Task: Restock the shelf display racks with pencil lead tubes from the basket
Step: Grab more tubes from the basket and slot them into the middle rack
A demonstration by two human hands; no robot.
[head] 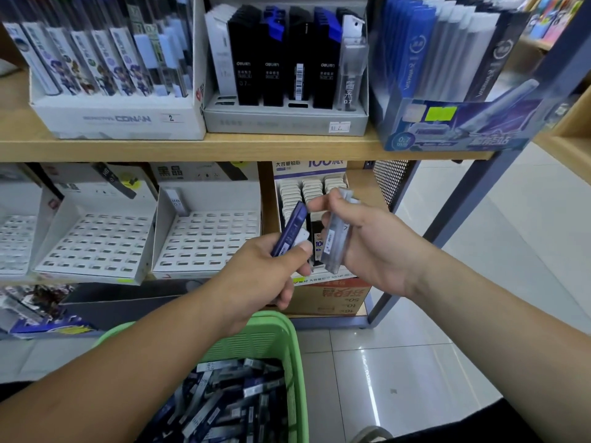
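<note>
The left grip (pixel 271 266) is curled round a dark blue lead tube (pixel 292 225), thumb pressed to its side. The tube juts up out of the fist, tilted to the right. The right grip (pixel 374 247) pinches a bundle of clear tubes (pixel 335 241), held nearly upright just beside the blue one. Both are held above the green basket (pixel 295 362), where loose tubes (pixel 230 398) lie heaped. White slotted racks (pixel 204 238) stand on the lower shelf to the left.
</note>
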